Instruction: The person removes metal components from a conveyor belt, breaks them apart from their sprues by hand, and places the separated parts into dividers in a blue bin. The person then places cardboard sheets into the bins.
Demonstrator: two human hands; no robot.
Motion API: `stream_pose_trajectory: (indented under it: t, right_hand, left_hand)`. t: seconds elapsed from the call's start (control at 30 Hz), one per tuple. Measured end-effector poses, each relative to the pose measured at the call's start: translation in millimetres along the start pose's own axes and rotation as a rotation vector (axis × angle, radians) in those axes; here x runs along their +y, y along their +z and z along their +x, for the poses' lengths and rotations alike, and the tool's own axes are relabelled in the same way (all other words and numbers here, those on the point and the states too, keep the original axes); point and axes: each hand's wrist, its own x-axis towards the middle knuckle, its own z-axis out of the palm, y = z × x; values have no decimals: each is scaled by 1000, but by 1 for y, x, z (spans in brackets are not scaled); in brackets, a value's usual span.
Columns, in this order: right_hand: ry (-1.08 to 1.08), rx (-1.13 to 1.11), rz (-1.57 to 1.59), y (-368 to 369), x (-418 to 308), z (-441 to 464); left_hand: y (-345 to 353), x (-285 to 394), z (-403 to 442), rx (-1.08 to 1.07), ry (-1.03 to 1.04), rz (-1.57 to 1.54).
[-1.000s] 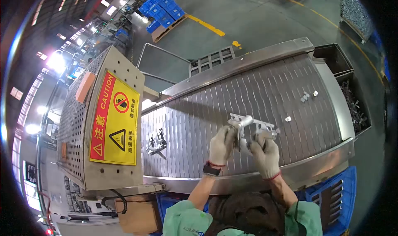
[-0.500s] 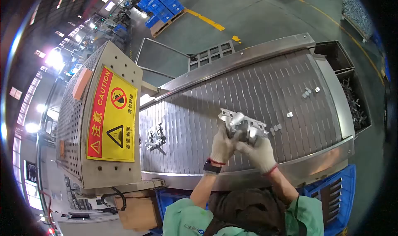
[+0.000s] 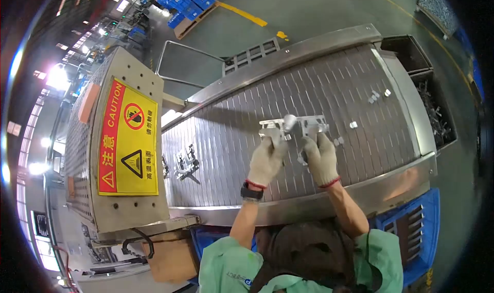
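Observation:
My left hand (image 3: 266,161), in a white glove, is closed on the left part of a silvery metal casting (image 3: 289,123). On the casting's right part, my right hand (image 3: 321,159) is closed, gloved too. The casting is held over the grey slatted conveyor (image 3: 242,138), with a round stub at its middle. Small metal bits (image 3: 338,141) lie right of the hands, with another piece (image 3: 353,124) farther right. At the conveyor's left, another metal casting (image 3: 187,164) rests beside the guard box.
A perforated guard box with a yellow caution sign (image 3: 128,138) stands at the left. Dark bins (image 3: 435,110) with metal scrap adjoin the conveyor's right end. A blue crate (image 3: 411,231) is at the lower right. Small pieces (image 3: 374,96) lie near the belt's right end.
The casting has been turned and now lies farther out, with my hands farther apart on it. Small bits now show on the belt near it. At the left, part of another dark piece has appeared.

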Motion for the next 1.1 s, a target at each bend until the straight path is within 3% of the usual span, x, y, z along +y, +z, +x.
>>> stream_pose_trajectory:
  t: [0.07, 0.1, 0.17, 0.2, 0.23, 0.3, 0.33, 0.4, 0.47, 0.5, 0.53, 0.6, 0.67, 0.7, 0.77, 0.8, 0.9, 1.03, 1.07, 1.1]
  right_hand:
    - [-139, -40, -120, 5, 0, -9]
    - [-303, -108, -348, 0, 4, -6]
    - [-598, -212, -684, -7, -4, -8]
    - [-615, -314, -674, -11, -11, -8]
    - [-631, -415, -660, -16, -16, -5]
    - [-720, -618, -614, -21, -32, -4]
    - [-667, -751, -596, -22, -29, -5]
    - [-548, -811, -712, -18, -38, -10]
    - [-665, -692, -755, -13, -16, 0]
    - [-770, -523, -741, -10, -21, 1]
    - [-740, -532, -701, -5, -7, 11]
    - [-264, -381, -78, 2, 8, -10]
    - [207, -432, 537, -2, 21, -19]
    - [156, -333, 368, -7, 14, -23]
    - [118, -181, 159, -17, 1, -36]
    - [114, -131, 129, -26, -2, -44]
    - [55, -67, -44, -58, -8, -76]
    - [244, 131, -351, -95, 1, -138]
    - [77, 287, -361, -101, 15, -160]
    - [109, 322, -434, -112, 17, -182]
  left_hand:
    - [6, 1, 2, -5, -125, -661]
    - [19, 9, 5, 90, -111, -1116]
    - [20, 29, -13, 9, -114, -1312]
    - [19, 34, -21, -29, -117, -1411]
    - [24, 11, -24, -40, -101, -1366]
    - [34, -18, -36, -37, -79, -904]
    - [34, -18, -48, -45, -85, -932]
    - [29, 5, -74, -62, -98, -988]
    - [33, 25, -87, -5, -478, -1595]
    - [42, 13, -90, 58, -297, -1198]
    - [48, 17, -90, 169, -180, -780]
    - [43, 35, -98, 114, -461, -1748]
    - [30, 26, -108, 6, -385, -1727]
    - [24, 19, -114, -59, -355, -1728]
    - [33, 33, -116, 165, -456, -1562]
    - [38, 49, -113, 438, -558, -1346]
    - [23, -14, -133, 28, -468, -1415]
    - [44, -40, -166, -32, -498, -1534]
    - [50, -53, -171, -73, -524, -1600]
    - [55, -74, -172, -113, -551, -1664]
